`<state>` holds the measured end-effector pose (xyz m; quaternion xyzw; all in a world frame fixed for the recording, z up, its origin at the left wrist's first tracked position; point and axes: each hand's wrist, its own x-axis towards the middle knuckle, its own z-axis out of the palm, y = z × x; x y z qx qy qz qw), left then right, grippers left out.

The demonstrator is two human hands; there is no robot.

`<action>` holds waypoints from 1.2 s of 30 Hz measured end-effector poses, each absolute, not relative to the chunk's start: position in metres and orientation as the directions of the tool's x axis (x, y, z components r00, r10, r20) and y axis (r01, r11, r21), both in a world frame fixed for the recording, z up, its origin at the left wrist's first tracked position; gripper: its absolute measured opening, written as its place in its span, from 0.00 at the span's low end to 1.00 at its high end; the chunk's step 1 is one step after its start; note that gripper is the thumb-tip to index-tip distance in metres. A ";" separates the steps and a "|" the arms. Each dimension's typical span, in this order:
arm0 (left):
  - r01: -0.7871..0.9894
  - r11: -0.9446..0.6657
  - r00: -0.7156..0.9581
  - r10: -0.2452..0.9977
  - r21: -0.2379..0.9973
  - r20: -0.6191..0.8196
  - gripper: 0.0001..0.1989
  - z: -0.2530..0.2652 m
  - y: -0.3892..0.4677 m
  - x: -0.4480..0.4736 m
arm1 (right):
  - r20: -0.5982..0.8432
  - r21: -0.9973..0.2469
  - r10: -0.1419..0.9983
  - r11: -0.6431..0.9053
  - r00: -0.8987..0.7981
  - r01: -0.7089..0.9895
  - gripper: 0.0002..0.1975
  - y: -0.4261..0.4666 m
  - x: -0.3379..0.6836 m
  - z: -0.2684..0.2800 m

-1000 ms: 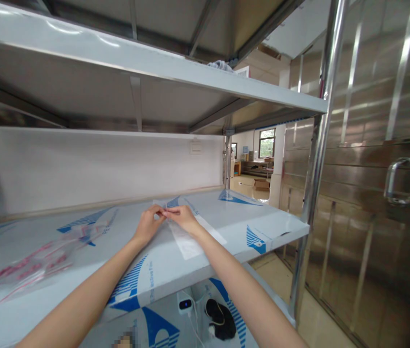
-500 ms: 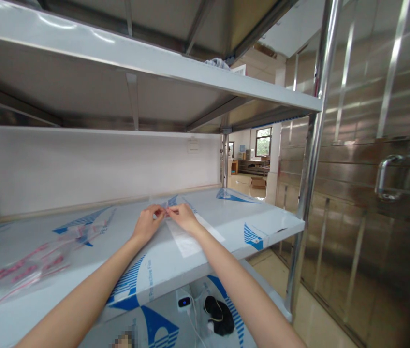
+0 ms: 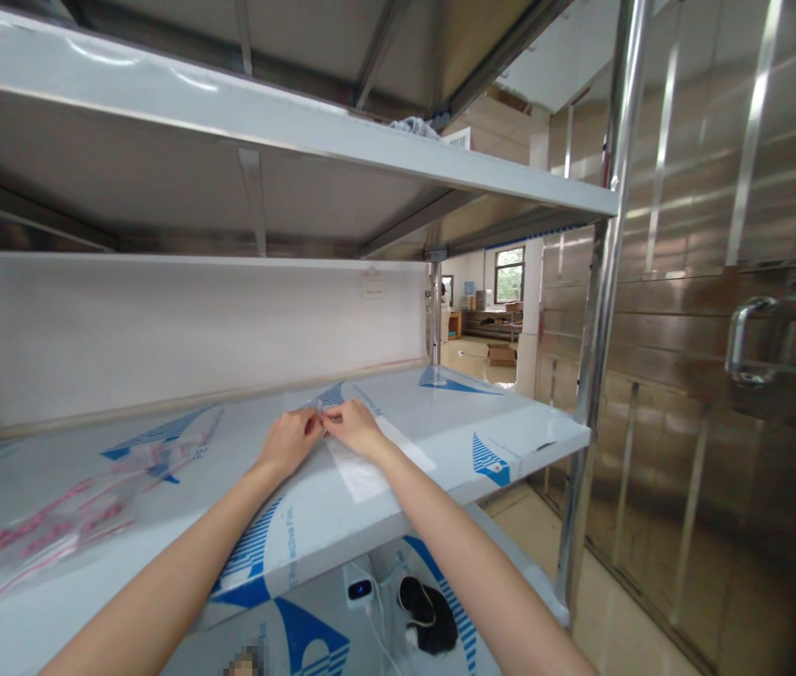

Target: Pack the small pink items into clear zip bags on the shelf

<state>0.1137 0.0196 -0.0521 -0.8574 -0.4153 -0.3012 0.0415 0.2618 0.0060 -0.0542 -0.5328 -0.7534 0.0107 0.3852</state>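
Observation:
My left hand (image 3: 290, 438) and my right hand (image 3: 354, 425) meet fingertip to fingertip above the shelf. Both are closed in a pinch. A small clear, whitish bit shows at the fingertips; what it belongs to I cannot make out. Beneath my right hand and wrist lies a flat white translucent sheet or bag (image 3: 364, 477). To the left of my left hand, clear plastic bags (image 3: 60, 535) with red edge lines and small dark-pink pieces inside rest on the shelf.
The metal shelf (image 3: 433, 422) wears blue-printed protective film. Another shelf (image 3: 299, 127) runs overhead, with a steel post (image 3: 599, 310) at right. Below lie a white device with a lit display (image 3: 359, 591), a cable, and a black object (image 3: 428, 615). A metal door (image 3: 686, 376) stands right.
My hands stay together in nearly the same place, with the fingers shifted slightly. The pinkish bit seen between the fingertips earlier no longer shows. The camera view has tilted a little.

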 end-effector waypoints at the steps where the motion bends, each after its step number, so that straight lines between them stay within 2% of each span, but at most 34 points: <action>1: 0.745 -0.643 0.463 0.689 0.175 0.558 0.12 -0.052 0.020 0.114 | 0.574 -0.414 0.809 0.423 -0.130 0.806 0.11 0.006 0.262 -0.054; 8: 0.820 -0.541 0.313 0.697 0.187 0.645 0.11 -0.052 0.021 0.108 | 0.593 -0.410 0.805 0.289 0.013 0.865 0.12 0.005 0.265 -0.052; 11: 0.841 -0.525 0.335 0.698 0.133 0.632 0.13 -0.051 0.017 0.108 | 0.614 -0.411 0.789 0.308 0.011 0.858 0.12 0.004 0.264 -0.052; 17: 0.844 -0.535 0.415 0.695 0.038 0.587 0.17 -0.048 0.009 0.112 | 0.569 -0.475 0.820 0.396 -0.070 0.786 0.12 0.006 0.263 -0.054; 25: 0.904 -0.424 0.314 0.735 0.046 0.600 0.16 -0.046 0.007 0.113 | 0.598 -0.462 0.799 0.279 0.063 0.842 0.10 0.009 0.266 -0.054; 27: 0.894 -0.448 0.324 0.689 0.029 0.648 0.14 -0.044 0.005 0.113 | 0.597 -0.476 0.798 0.269 0.083 0.837 0.10 0.006 0.265 -0.053; 30: 0.846 -0.530 0.375 0.523 -0.052 0.766 0.11 -0.044 0.004 0.114 | 0.590 -0.503 0.802 0.276 0.093 0.819 0.09 0.005 0.265 -0.051; 33: 0.763 -0.630 0.465 0.377 -0.146 0.801 0.21 -0.047 0.008 0.113 | 0.583 -0.520 0.806 0.277 0.098 0.808 0.10 0.006 0.265 -0.051; 36: 0.684 -0.700 0.566 0.328 -0.208 0.756 0.25 -0.053 0.017 0.110 | 0.566 -0.549 0.818 0.277 0.106 0.788 0.10 0.007 0.265 -0.052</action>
